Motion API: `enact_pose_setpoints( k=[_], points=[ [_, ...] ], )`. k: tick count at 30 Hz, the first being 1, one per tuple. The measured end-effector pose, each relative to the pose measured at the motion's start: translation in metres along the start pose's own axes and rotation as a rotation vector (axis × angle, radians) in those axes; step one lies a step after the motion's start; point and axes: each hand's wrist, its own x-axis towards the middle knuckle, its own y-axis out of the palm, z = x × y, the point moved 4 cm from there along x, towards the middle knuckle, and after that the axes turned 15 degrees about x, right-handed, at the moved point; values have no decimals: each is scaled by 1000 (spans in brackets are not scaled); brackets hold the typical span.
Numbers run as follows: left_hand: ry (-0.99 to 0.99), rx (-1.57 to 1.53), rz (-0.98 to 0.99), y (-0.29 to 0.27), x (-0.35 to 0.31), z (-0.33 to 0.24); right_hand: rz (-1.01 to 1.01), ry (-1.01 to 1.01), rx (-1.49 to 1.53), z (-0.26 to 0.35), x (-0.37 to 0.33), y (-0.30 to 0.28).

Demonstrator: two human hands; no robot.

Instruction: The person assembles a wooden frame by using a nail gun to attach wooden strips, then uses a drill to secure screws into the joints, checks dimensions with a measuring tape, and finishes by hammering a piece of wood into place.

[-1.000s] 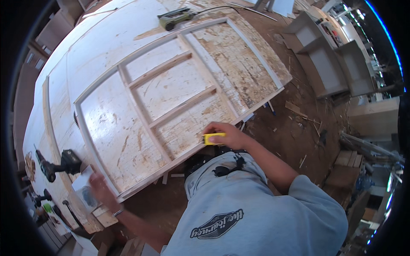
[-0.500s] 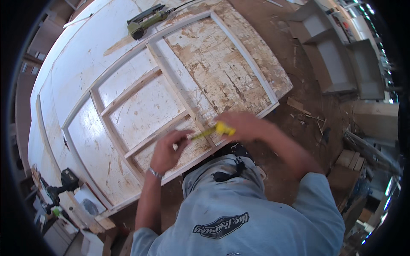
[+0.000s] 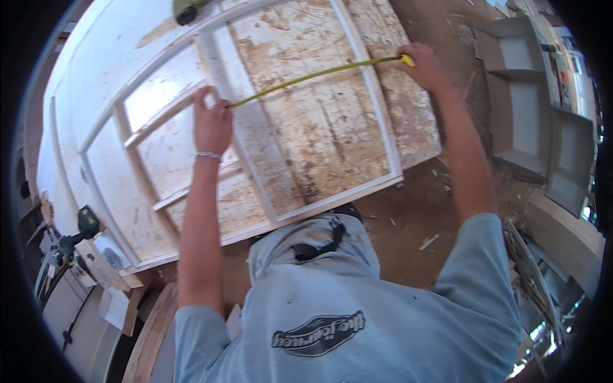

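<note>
Both arms are stretched out over the bench, a big board-topped one with a scuffed white and bare-brown surface, and the elbows are kept fairly straight. The left hand, with a silver-coloured bracelet on its wrist, is held above the pale wooden rectangular frame, right around an inner rail. Its thumb and fingers are pinched on the free end of the yellow-green blade. The right hand is out over the right edge of the bench, fingers wrapped round the yellow-cased tape measure, so just a bit of the case can be seen. The blade is pulled out between the hands, crossing above the frame's right-hand opening and end rail. Whether the pinched end is touching wood can't be told.

Half a second ago the hands were held much closer together by the near edge, with only a short bit of blade showing; now they're spread wide and reached farther over the bench.

As for containers, open-fronted box cabinets are seen on the floor off the bench's right edge, split into compartments, pale panels inside.
</note>
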Motion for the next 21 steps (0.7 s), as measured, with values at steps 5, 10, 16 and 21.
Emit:
enact_pose_setpoints(
  k=[5, 10, 16, 21],
  points=[
    [-65, -139, 67, 5, 1, 4, 15, 51, 86, -3, 0, 9],
    [-55, -121, 142, -2, -1, 0, 78, 75, 76, -2, 0, 1],
    [-85, -83, 211, -3, 1, -2, 159, 144, 71, 2, -1, 9],
    [-90, -83, 234, -3, 0, -3, 143, 122, 64, -6, 1, 16]
  ],
)
